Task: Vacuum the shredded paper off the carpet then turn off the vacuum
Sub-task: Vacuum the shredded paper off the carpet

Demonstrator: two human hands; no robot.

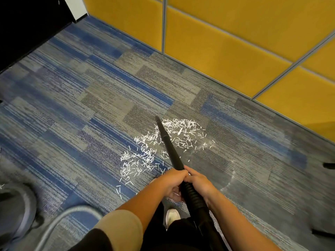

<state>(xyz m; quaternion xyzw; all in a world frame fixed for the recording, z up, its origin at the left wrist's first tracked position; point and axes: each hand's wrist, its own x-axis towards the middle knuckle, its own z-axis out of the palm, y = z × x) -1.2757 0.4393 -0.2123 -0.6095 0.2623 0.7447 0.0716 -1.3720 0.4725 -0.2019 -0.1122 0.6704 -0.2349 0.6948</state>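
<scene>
**Vacuuming looks barely begun; paper covers the carpet**

At 6 o'clock, the left hand (172, 180) and right hand (199, 180) both clench the black vacuum wand (169, 144). Its tip points to 12 o'clock, at the far edge of the shredded paper (145, 156), which is thickly strewn on the carpet (90, 105). Yellow wall panels (226, 42) stand beyond.

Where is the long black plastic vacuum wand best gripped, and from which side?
At its near end, where the black vacuum wand meets the ribbed black hose: left hand and right hand wrap it from either side, steering the tapered tip.
</scene>
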